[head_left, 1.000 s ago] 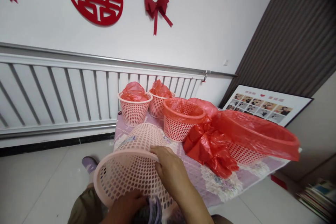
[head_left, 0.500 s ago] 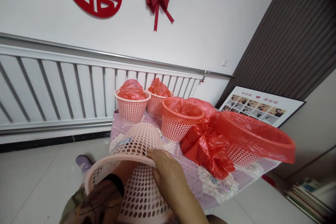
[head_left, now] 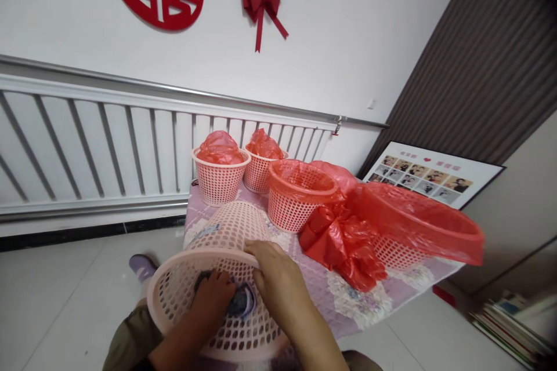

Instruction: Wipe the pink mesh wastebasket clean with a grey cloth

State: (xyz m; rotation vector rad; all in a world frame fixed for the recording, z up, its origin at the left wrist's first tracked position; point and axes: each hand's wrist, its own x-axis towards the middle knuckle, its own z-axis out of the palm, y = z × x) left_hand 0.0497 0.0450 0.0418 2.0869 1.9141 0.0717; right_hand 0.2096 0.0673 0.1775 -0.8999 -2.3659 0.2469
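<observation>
A pale pink mesh wastebasket [head_left: 235, 226] lies tilted on its side, its open mouth facing me. My right hand [head_left: 276, 269] grips the right side of its rim, fingers over the outside. Inside the basket, my left hand [head_left: 215, 295] is closed on a dark blue-grey bundle [head_left: 243, 301] with a pale curved edge; it looks like crumpled cloth, but I cannot tell its exact kind. Right of the basket lies a roll of red plastic bags [head_left: 324, 223], partly unrolled into a crumpled heap.
Two small baskets [head_left: 220, 182] with red bags bulging out stand at the back. A bag-lined basket [head_left: 296, 208] and a larger lined basket [head_left: 400, 249] stand to the right on the flowered tablecloth [head_left: 357, 307]. Behind is a radiator [head_left: 87, 151]; a photo board [head_left: 430, 177] leans at right.
My left hand has drawn back from deep inside the basket toward its mouth, and the dark bundle now shows in it. My right hand keeps hold of the rim.
</observation>
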